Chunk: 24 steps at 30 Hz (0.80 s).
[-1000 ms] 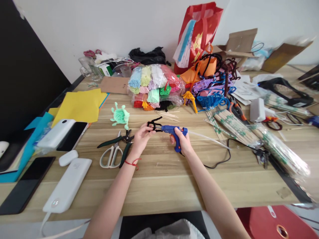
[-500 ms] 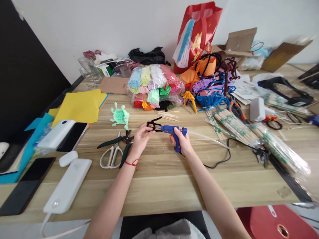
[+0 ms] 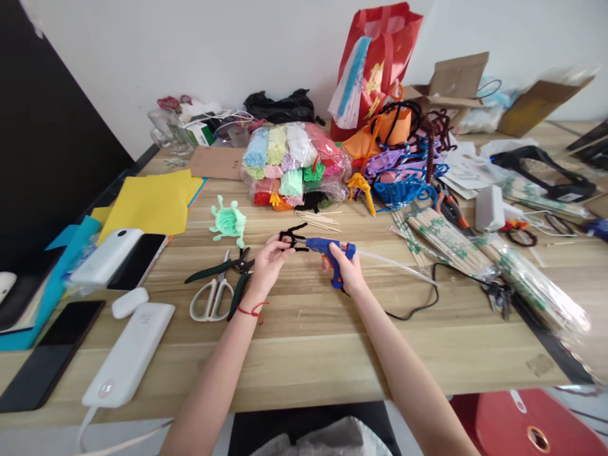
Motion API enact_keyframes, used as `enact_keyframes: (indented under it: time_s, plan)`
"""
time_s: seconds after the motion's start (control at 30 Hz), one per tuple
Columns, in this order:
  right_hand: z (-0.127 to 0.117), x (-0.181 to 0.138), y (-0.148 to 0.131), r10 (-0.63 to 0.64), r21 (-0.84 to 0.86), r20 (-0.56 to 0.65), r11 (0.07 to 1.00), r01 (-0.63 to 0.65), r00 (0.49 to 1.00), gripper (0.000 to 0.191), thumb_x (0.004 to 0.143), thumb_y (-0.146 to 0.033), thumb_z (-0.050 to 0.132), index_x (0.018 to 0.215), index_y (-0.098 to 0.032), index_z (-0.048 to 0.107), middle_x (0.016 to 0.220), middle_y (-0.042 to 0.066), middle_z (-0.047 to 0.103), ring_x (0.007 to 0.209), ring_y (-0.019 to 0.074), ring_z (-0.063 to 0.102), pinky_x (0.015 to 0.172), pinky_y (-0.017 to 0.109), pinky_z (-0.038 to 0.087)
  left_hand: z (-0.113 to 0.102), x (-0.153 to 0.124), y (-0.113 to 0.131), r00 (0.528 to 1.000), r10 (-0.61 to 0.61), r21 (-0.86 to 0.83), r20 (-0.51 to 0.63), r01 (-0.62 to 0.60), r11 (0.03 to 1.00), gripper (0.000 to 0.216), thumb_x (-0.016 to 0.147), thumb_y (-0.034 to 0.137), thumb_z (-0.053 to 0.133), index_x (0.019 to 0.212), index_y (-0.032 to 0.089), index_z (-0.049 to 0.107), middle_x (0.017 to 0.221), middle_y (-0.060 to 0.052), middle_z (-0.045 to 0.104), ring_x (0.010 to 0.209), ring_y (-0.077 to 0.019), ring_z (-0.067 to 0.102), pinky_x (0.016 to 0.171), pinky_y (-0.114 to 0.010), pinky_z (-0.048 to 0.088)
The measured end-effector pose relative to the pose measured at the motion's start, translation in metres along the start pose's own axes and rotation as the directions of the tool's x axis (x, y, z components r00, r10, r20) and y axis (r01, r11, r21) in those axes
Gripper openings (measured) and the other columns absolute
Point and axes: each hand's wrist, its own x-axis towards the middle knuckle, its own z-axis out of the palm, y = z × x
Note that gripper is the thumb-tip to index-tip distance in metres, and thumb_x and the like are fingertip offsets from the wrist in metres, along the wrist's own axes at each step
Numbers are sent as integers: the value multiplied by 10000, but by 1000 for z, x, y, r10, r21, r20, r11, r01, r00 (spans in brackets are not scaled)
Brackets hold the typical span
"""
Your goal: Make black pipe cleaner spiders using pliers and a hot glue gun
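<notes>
Between the fingers of my left hand (image 3: 270, 265) is a bent black pipe cleaner piece (image 3: 300, 228) with several thin ends sticking out. My right hand (image 3: 348, 266) grips a blue hot glue gun (image 3: 323, 246) by its handle, its nozzle pointing left at the black piece. Whether the nozzle touches it I cannot tell. A clear glue stick (image 3: 394, 261) juts from the gun's back. Left of my left hand lie white-handled scissors (image 3: 211, 300) and green-handled pliers (image 3: 241, 278). Behind them rests a mint-green fuzzy piece with knobbed arms (image 3: 228, 221).
Thin wooden sticks (image 3: 319, 220) lie just beyond my hands. Bundled pipe cleaners (image 3: 294, 166) and a red bag (image 3: 380, 63) stand at the back. Wrapped stick bundles (image 3: 451, 244) and a black cord (image 3: 415, 311) are right. Phones and a white power bank (image 3: 128, 354) lie left.
Almost nothing differs. The glue gun and my right hand have shifted very slightly left, and both hands keep their hold.
</notes>
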Motion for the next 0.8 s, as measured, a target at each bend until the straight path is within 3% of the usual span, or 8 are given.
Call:
enact_keyframes:
  time_s: [0.13,0.23,0.3,0.4,0.47,0.53,0.6,0.8]
  plan:
    - [0,0,1,-95,-104,-59,991,89,994,347,803,-502,600,963,-198,649,618,0,620,561,161,586,640,312,508,0,0,2,999,-38,-27,-36,37,999,255,642,377,784,729,172,661,1067,-65,650,1013,-205,622,953,-357,469]
    - [-6,2,4,-249,-378,-70,903,206,966,423,788,-454,631,1135,-214,600,890,48,682,748,193,634,772,346,504,-1,0,4,993,-84,-63,-87,79,995,298,637,411,785,759,167,665,1029,-72,686,993,-208,644,962,-368,466]
    - [-11,4,7,-313,-597,11,760,258,950,472,798,-395,626,1226,-216,545,1030,75,663,888,222,619,837,364,477,-2,1,6,987,-108,-80,-121,98,992,333,636,439,781,781,162,668,966,-79,712,976,-215,658,957,-375,470]
    - [-19,8,11,-294,-828,158,481,289,943,455,861,-270,505,1304,-174,471,1085,121,627,987,257,565,863,387,441,-6,3,7,980,-121,-104,-160,105,989,358,636,468,774,783,161,665,921,-82,730,970,-218,667,952,-366,472]
    - [-20,9,13,-254,-926,172,287,244,952,451,857,-194,455,1306,-150,466,1073,143,611,987,280,538,854,404,417,-8,4,6,978,-117,-113,-175,98,989,357,640,472,771,789,166,665,911,-77,734,979,-216,666,948,-352,472]
    - [-20,9,14,-226,-972,143,151,180,964,480,824,-157,466,1304,-143,467,1051,147,600,974,294,519,848,414,395,-10,6,4,976,-113,-119,-187,92,989,360,640,469,773,807,170,663,905,-70,733,968,-211,668,936,-342,475]
    - [-18,7,13,-212,-984,123,101,147,970,525,787,-160,501,1310,-143,459,1051,144,588,973,299,503,853,418,381,-14,7,3,972,-120,-128,-202,95,987,374,639,470,775,830,170,658,908,-66,730,943,-204,670,920,-337,480]
    - [-18,2,5,-205,-980,140,111,165,969,614,662,-57,505,1267,-162,516,1197,160,529,1076,320,449,906,454,369,-32,15,5,970,-95,-226,-226,43,973,374,689,496,739,850,176,632,1005,-69,703,982,-191,643,871,-308,492]
